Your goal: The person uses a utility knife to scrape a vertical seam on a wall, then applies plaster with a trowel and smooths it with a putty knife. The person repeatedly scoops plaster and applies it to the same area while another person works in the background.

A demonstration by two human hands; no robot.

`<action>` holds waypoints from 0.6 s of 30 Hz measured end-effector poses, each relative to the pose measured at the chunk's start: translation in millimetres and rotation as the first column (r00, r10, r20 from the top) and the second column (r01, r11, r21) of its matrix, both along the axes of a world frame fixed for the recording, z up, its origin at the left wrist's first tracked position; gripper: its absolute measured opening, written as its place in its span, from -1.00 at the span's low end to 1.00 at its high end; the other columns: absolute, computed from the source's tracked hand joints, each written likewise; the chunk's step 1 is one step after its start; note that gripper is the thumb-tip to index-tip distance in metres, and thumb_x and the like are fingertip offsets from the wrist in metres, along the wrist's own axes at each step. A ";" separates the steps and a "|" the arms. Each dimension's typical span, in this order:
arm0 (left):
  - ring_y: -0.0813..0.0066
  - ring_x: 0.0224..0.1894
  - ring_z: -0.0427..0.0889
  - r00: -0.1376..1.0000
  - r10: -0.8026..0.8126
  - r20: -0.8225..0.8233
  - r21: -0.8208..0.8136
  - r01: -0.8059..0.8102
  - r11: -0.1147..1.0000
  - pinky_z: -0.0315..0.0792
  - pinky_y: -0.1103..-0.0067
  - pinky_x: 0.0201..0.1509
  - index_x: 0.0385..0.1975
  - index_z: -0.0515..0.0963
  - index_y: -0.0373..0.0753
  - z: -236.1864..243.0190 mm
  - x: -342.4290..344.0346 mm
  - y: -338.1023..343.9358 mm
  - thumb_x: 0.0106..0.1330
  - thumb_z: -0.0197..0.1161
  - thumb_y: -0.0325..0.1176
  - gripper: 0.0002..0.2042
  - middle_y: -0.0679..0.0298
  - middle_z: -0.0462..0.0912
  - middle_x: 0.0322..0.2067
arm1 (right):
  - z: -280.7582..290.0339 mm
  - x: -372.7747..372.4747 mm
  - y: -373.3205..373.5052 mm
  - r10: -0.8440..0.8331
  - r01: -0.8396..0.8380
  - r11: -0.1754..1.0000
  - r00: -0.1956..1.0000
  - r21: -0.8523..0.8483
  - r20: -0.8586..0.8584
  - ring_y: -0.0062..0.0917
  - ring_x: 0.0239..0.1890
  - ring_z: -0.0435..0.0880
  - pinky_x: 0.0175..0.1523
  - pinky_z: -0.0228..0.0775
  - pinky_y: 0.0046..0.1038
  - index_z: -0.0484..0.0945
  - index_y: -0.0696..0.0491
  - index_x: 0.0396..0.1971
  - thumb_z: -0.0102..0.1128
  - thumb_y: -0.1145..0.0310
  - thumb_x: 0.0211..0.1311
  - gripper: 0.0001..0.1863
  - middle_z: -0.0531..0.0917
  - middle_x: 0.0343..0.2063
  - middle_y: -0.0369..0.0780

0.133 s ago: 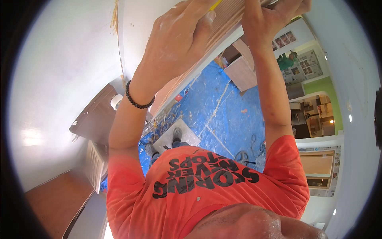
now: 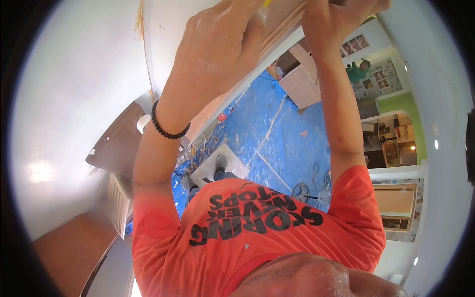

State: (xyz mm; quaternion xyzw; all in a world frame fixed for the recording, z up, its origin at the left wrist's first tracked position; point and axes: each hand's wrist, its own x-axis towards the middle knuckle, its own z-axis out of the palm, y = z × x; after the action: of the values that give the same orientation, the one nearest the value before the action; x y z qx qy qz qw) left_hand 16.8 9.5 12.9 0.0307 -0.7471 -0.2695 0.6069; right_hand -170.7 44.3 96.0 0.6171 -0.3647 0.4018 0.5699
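My left hand (image 2: 217,52), dusted with white and with a dark beaded bracelet at the wrist, reaches up to a brown wooden board (image 2: 284,22) with fine lines on its face. Its thumb and fingers close on a thin yellow strip (image 2: 267,3), mostly cut off by the top edge; its kind cannot be told. On the board's other side, my right hand (image 2: 336,20) is raised with fingers curled near the board's end. Whatever lies between those fingers is hidden beyond the top edge.
Blue plastic sheeting (image 2: 272,128) with white stains covers the floor far below. My feet stand on a pale board (image 2: 232,161). A cabinet-like wooden box (image 2: 302,86) is beyond. White ceiling (image 2: 74,99) is close at left, a brown cabinet (image 2: 116,136) below it.
My left hand has shifted slightly left, and less of the yellow strip shows. My right hand has barely moved.
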 end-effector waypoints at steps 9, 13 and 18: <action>0.07 -0.48 0.69 0.994 0.105 0.038 -0.025 -0.104 0.994 0.53 0.37 -0.35 0.30 0.40 -0.35 -3.6 3.7 6.7 0.31 0.05 -0.65 -0.50 -0.13 0.70 -0.23 | 2.2 -8.9 -3.9 0.067 -0.070 0.997 0.994 -0.029 -0.089 -0.16 0.46 0.13 0.49 -0.05 -0.11 0.48 0.06 0.17 0.35 0.37 0.28 -0.53 0.45 0.20 -0.12; 0.17 -0.49 0.71 0.997 0.049 0.062 0.032 -0.051 0.998 0.55 0.41 -0.37 0.31 0.38 -0.36 -6.5 7.3 12.7 0.30 0.05 -0.67 -0.48 -0.17 0.68 -0.06 | 2.9 -11.8 -5.7 0.078 -0.083 0.996 0.989 -0.031 -0.129 -0.16 0.46 0.15 0.47 -0.02 -0.11 0.49 0.06 0.16 0.35 0.38 0.27 -0.54 0.46 0.19 -0.14; 0.20 -0.45 0.74 0.997 -0.029 0.065 0.164 0.018 0.986 0.57 0.42 -0.36 0.32 0.37 -0.35 -10.6 9.5 17.9 0.29 0.04 -0.70 -0.47 -0.19 0.62 0.11 | 4.5 -14.9 -4.2 0.051 -0.056 0.998 0.988 -0.031 -0.149 -0.16 0.44 0.16 0.47 -0.01 -0.11 0.49 0.07 0.15 0.36 0.40 0.25 -0.53 0.45 0.18 -0.13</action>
State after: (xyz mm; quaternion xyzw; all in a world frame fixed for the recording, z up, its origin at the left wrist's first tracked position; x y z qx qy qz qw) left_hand 26.3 27.5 2.3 0.0807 -0.7429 -0.3356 0.5735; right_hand -185.6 40.1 100.5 0.6445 -0.2978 0.3764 0.5952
